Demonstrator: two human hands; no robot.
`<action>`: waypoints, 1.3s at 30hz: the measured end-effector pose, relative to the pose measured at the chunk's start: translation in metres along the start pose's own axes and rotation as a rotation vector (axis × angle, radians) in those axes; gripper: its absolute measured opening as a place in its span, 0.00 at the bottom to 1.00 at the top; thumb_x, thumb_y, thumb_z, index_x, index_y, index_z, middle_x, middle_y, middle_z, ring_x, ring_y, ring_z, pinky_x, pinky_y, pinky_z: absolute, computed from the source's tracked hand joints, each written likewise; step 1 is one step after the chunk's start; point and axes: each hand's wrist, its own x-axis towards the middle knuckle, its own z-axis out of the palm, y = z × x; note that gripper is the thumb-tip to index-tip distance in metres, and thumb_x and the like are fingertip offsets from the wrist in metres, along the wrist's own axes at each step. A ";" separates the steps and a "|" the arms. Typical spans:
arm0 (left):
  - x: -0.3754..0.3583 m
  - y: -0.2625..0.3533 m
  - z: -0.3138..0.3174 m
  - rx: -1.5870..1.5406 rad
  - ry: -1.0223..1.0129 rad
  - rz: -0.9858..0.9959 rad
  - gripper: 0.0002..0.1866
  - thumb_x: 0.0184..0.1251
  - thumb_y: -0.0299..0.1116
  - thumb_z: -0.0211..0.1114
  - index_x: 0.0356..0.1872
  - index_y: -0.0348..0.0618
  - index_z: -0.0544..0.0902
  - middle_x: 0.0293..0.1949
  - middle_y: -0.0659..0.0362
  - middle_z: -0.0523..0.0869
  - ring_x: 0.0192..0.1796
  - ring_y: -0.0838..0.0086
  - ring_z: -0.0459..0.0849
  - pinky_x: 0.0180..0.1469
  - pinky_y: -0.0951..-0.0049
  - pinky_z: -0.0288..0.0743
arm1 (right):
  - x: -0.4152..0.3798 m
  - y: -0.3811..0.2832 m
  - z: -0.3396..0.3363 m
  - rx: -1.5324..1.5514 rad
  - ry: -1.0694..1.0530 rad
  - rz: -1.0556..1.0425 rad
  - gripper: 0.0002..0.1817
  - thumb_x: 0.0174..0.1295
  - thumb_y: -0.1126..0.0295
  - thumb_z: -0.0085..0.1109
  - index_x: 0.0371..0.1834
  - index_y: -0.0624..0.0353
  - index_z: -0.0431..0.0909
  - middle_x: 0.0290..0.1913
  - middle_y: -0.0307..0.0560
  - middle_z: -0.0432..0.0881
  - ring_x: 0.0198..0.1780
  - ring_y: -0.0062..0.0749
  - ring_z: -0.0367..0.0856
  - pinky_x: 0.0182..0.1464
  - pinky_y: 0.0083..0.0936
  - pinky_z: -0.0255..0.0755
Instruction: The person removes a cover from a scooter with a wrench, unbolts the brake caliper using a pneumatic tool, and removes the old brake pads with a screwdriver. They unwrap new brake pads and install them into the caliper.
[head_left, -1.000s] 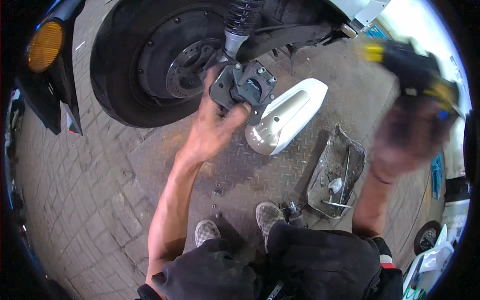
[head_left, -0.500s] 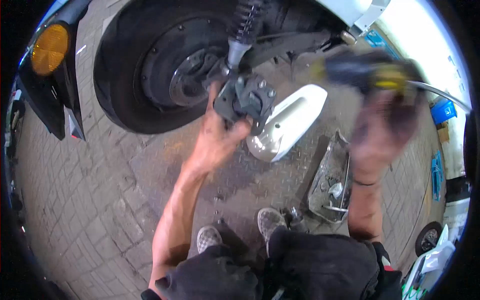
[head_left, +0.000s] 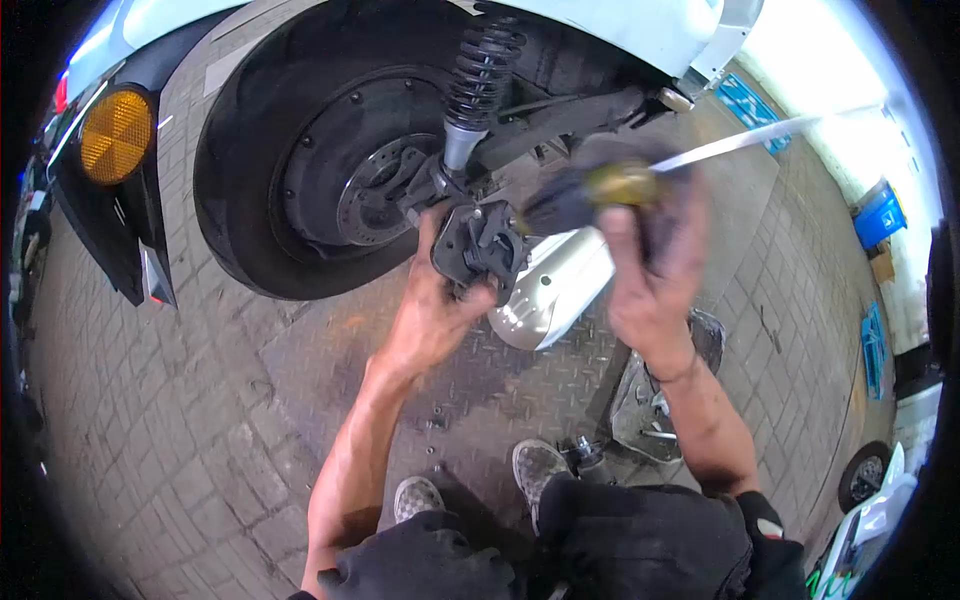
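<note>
My left hand [head_left: 430, 310] grips a dark metal bracket-like part [head_left: 482, 250] below the shock absorber [head_left: 480, 85], beside the wheel's hub. My right hand [head_left: 655, 280] is closed round a blurred black and yellow power tool [head_left: 615, 190], whose front end points left at the metal part. Whether the tool touches the part cannot be made out. A pale hose [head_left: 770, 132] runs from the tool to the upper right. Behind both hands stands the large black wheel [head_left: 255, 200] with a brake disc at its hub.
A white curved cover [head_left: 545, 300] lies on the metal floor plate. Right of it is a clear tray-like piece [head_left: 640, 405] with small items. An orange reflector [head_left: 116, 137] is at upper left. Blue bin [head_left: 880, 215] and small wheel [head_left: 863, 475] are far right.
My right hand has brought the tool leftward, close to the metal part. The left hand keeps its grip, and the view has shifted slightly.
</note>
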 end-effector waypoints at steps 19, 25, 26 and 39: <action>-0.023 -0.054 -0.044 0.539 -0.045 0.247 0.13 0.76 0.32 0.61 0.56 0.39 0.82 0.48 0.58 0.85 0.46 0.72 0.81 0.50 0.67 0.77 | -0.254 0.065 -0.029 0.071 -0.157 1.012 0.32 0.67 0.71 0.70 0.70 0.67 0.65 0.54 0.53 0.82 0.52 0.35 0.82 0.54 0.32 0.79; -0.014 -0.019 -0.017 -0.432 0.016 -0.371 0.23 0.73 0.37 0.57 0.63 0.34 0.78 0.61 0.49 0.84 0.61 0.64 0.84 0.62 0.64 0.78 | -0.283 0.061 -0.020 -0.230 -0.476 1.122 0.27 0.64 0.74 0.67 0.65 0.68 0.70 0.55 0.66 0.81 0.56 0.62 0.83 0.54 0.47 0.80; -0.017 -0.026 -0.023 -0.771 0.053 -0.429 0.25 0.71 0.38 0.58 0.64 0.33 0.78 0.62 0.49 0.83 0.63 0.63 0.83 0.65 0.61 0.76 | -0.277 0.051 -0.021 -0.383 -0.600 0.995 0.26 0.62 0.73 0.67 0.64 0.67 0.72 0.57 0.66 0.81 0.58 0.63 0.82 0.55 0.49 0.80; -0.006 -0.011 0.001 -1.755 0.157 -0.434 0.34 0.80 0.59 0.51 0.75 0.46 0.72 0.74 0.52 0.75 0.74 0.54 0.72 0.77 0.43 0.62 | -0.341 0.036 -0.026 -0.516 -1.366 0.402 0.16 0.61 0.68 0.62 0.51 0.55 0.86 0.63 0.52 0.80 0.71 0.52 0.72 0.70 0.69 0.64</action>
